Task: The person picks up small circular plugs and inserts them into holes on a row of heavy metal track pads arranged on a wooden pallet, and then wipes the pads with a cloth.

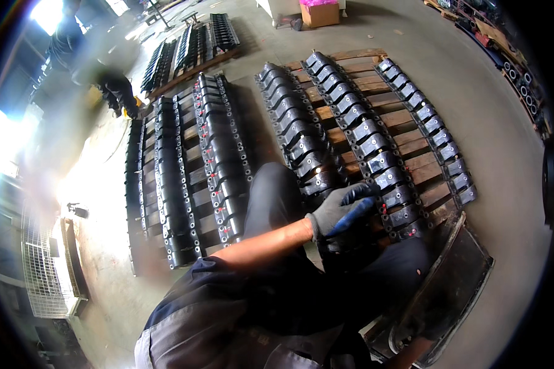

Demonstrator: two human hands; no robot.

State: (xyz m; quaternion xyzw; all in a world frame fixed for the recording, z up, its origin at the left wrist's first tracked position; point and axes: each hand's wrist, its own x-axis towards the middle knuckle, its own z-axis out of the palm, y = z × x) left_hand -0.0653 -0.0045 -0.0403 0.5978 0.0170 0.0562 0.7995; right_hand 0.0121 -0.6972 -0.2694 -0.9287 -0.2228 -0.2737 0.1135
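Observation:
My left hand (345,210), in a grey glove with blue and black fingers, is held over the near end of a long black ribbed metal casting (320,175). Its fingers are curled together, and anything between them is hidden. To the right of that hand runs a second casting (378,161) with red marks and bolt holes along its edges. My right hand (432,326) reaches down into a black bin (468,280) at the lower right. It is so dark there that its fingers cannot be made out.
Wooden pallets (425,169) lie under rows of castings. More castings (212,154) lie to the left, and another loaded pallet (194,46) stands behind. A cardboard box (320,13) sits at the back. A person (114,89) stands far left, near a white wire basket (43,264). Parts line the right wall.

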